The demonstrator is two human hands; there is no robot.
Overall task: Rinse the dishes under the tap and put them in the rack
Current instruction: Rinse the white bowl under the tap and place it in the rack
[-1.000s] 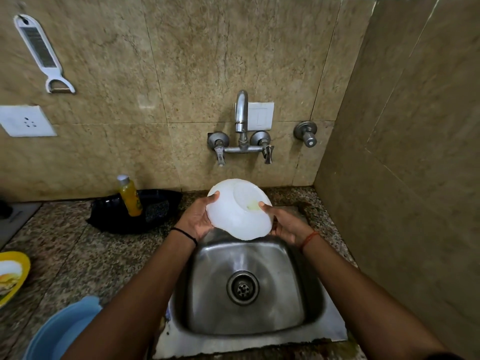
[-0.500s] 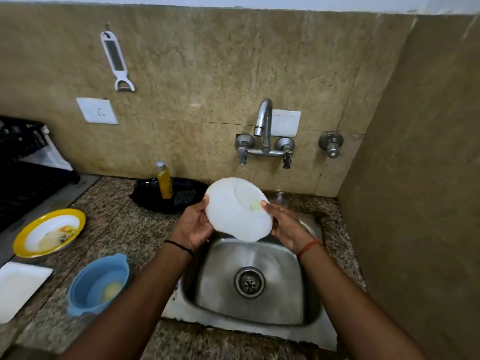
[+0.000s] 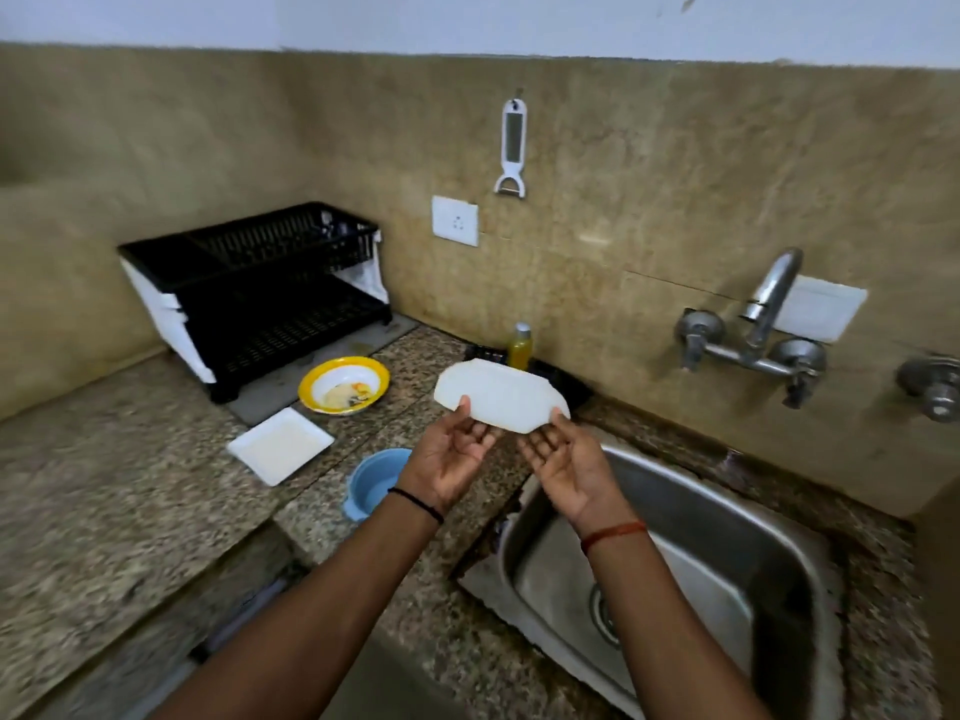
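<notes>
I hold a white, shallow plastic bowl upside down above the speckled granite worktop, left of the steel sink. My left hand and right hand, palms up, support it, fingers lightly curled on its near rim. The black two-tier plastic dish rack stands well apart, further left against the wall.

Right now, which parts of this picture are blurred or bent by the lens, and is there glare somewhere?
Head view: motion blur smears the near counter and the forearms; the white plate, held by left hand and right hand, stays fairly sharp. The wide-angle lens curves the wall's top edge. The sink shows soft sheen, no harsh glare.
</notes>
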